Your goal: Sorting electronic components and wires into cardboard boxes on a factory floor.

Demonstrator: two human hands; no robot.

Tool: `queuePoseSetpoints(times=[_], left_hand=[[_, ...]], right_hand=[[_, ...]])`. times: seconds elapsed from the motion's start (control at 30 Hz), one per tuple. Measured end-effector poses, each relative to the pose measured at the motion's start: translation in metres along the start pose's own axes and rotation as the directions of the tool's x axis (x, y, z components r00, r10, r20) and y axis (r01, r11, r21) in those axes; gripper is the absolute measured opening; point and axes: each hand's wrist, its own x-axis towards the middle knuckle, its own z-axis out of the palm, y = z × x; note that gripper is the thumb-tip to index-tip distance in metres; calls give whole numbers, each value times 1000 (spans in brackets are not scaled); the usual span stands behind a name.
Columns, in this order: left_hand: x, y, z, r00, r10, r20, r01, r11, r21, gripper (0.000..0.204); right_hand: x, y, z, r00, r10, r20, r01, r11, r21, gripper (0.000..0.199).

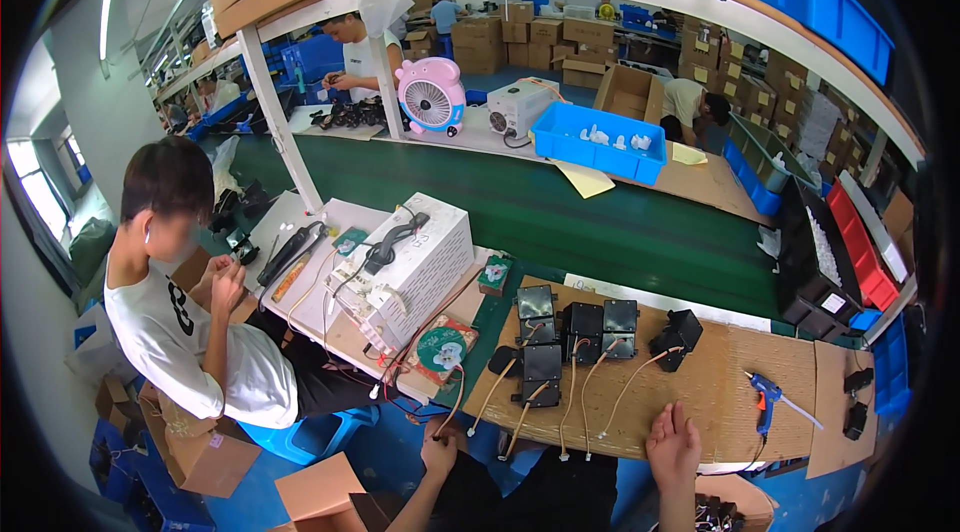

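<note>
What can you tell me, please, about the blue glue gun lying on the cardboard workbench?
The glue gun is a small pistol-shaped tool with a blue plastic-looking body, a dark trigger area and a thin pale nozzle or stick pointing right and slightly down. It lies flat on its side on the brown cardboard sheet that covers the bench, right of the cluster of black boxes. A dark cord seems to trail from its handle toward the near edge. Neither hand touches it; the right hand rests at the bench edge to its left.
</note>
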Motion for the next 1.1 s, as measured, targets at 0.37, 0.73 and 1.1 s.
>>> queuePoseSetpoints(times=[0.37, 0.73, 1.1], left_hand=[[-1, 4, 4, 1000, 1, -8, -1, 999, -38, 14], [1, 3, 6, 990, 101, -101, -109, 992, -70, 14], [1, 5, 5, 995, 73, -72, -73, 997, 7, 15]], right_hand=[[48, 15, 17, 990, -2, 142, 0, 1000, 17, 36], [18, 23, 12, 997, 39, 66, -48, 989, 138, 37], [45, 18, 27, 999, 2, 53, -12, 982, 189, 29]])
